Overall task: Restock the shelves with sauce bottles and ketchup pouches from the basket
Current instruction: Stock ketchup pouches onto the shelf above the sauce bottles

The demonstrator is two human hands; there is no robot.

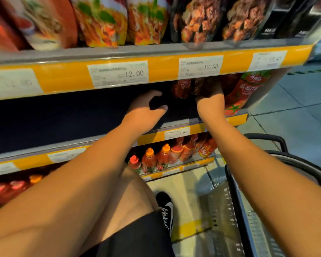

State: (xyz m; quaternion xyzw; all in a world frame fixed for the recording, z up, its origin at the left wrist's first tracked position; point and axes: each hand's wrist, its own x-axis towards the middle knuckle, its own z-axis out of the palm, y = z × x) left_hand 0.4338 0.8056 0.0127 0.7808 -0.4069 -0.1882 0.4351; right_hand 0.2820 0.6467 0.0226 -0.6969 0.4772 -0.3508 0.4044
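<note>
Both my arms reach into the dark middle shelf (63,117). My right hand (209,102) is curled on a dark red pouch (202,88) standing at the shelf's right end, fingers hidden behind it. My left hand (146,108) hovers just left of the pouches, fingers curved with nothing visible in them. More red ketchup pouches (246,89) stand at the far right of that shelf. The grey basket (235,210) sits on the floor at the lower right, its inside mostly hidden by my right arm.
Sauce bottles (156,160) with orange and red caps line the shelf below. Large food pouches (104,21) fill the top shelf above yellow price strips (165,69). My knee and black shoe (165,210) are close to the lowest shelf. Tiled aisle floor lies to the right.
</note>
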